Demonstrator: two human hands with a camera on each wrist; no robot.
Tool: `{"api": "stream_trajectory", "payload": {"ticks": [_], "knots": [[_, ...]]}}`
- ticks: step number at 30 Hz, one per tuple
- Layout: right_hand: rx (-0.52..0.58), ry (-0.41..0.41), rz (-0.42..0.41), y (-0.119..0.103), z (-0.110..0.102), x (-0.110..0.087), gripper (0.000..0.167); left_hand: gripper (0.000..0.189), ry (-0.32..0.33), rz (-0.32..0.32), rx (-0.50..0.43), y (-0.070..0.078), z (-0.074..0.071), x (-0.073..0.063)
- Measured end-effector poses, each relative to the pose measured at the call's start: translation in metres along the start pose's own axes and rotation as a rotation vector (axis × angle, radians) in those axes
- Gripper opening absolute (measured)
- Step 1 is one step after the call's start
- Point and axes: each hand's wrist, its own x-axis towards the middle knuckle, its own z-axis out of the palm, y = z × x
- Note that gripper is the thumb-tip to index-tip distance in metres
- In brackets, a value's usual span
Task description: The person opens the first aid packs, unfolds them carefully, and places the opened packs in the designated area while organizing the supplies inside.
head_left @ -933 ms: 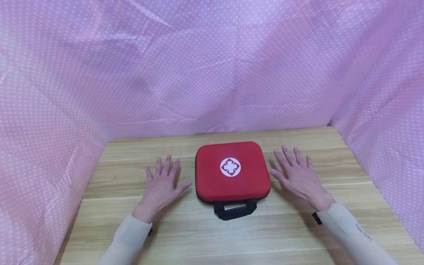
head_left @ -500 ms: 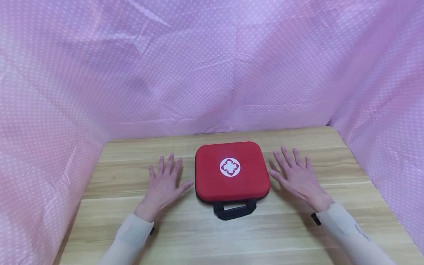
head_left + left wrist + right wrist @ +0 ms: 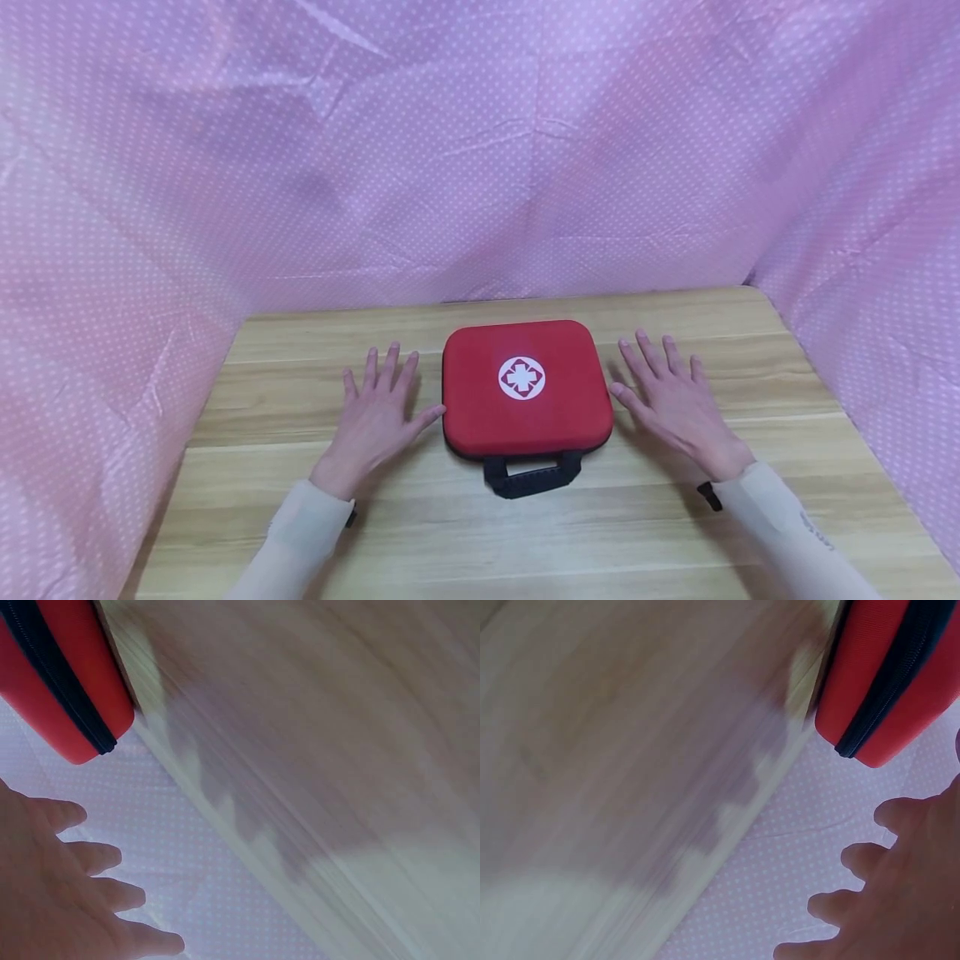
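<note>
A red first aid case [image 3: 525,425] with a white cross emblem lies flat on the wooden table, its black handle [image 3: 534,482] toward me. My left hand [image 3: 371,425] is spread palm down at its left, the thumb tip right at the case's left edge. On the other side my right hand [image 3: 677,408] is spread too, with the thumb close by the right edge. Both hands hold nothing. The left wrist view shows the case's side [image 3: 112,705] with a black zipper [image 3: 64,682] running along it; the right wrist view shows a like zipper [image 3: 892,682] on the opposite side.
The light wooden table [image 3: 480,542] has its far edge a little behind the case. Pink curtains [image 3: 480,167] with white dots hang behind it and at both sides. A pale sleeve [image 3: 300,525] covers each forearm, with a small black piece under each wrist.
My left hand has moved right, bringing its thumb from a small gap away up to the case's edge. The right hand has barely shifted, and the case lies where it was.
</note>
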Motion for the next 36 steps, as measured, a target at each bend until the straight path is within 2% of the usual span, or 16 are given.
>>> {"api": "stream_trajectory", "payload": {"ticks": [7,14,21,26,36], "knots": [[0.054,-0.002,0.005,-0.004,-0.002,0.002,0.075,0.097,0.000,-0.001,-0.019,0.014,-0.004,0.005],[0.113,0.013,0.000,-0.010,-0.002,0.010,0.073,0.098,-0.006,0.005,-0.025,0.036,-0.008,0.012],[0.200,0.024,-0.021,-0.016,-0.003,0.021,0.071,0.102,-0.058,0.047,-0.022,0.061,-0.001,0.026],[0.259,0.012,-0.022,-0.019,-0.003,0.032,0.071,0.102,-0.072,0.095,-0.025,0.077,0.002,0.035],[0.358,-0.037,-0.025,-0.020,0.007,0.056,0.074,0.100,-0.117,0.156,-0.025,0.097,0.013,0.046]]}}
